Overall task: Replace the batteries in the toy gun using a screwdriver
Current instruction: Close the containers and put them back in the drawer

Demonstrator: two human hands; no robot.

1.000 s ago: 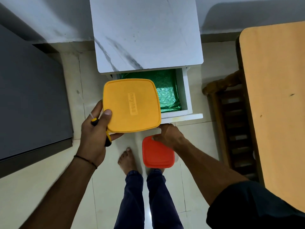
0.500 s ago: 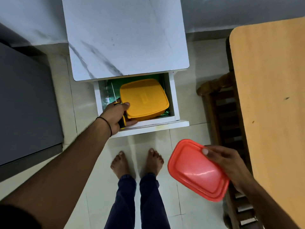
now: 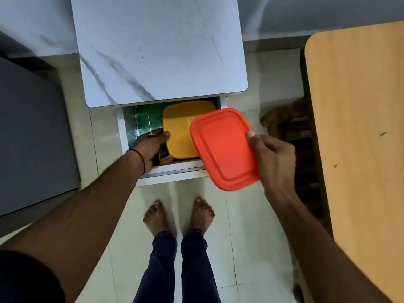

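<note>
An open white drawer [image 3: 168, 169] under a marble-topped cabinet [image 3: 159, 47] holds a yellow lidded box [image 3: 179, 132] on a green lining [image 3: 148, 121]. My left hand [image 3: 150, 147] reaches into the drawer, gripping the yellow box's left edge together with a yellow-and-black-handled screwdriver [image 3: 150, 127], whose thin shaft points away from me. My right hand [image 3: 271, 158] holds a red lidded box [image 3: 223, 149] by its right side, above the drawer's right front corner. No toy gun or batteries are in sight.
A wooden table [image 3: 358, 127] fills the right side, with a dark wooden chair [image 3: 290, 132] tucked beside it. A grey unit [image 3: 30, 132] stands at the left. My bare feet [image 3: 177, 215] stand on the tiled floor in front of the drawer.
The yellow box and screwdriver went down from above the drawer into it. The red box swung out to the right, then came up over the drawer's right front corner.
</note>
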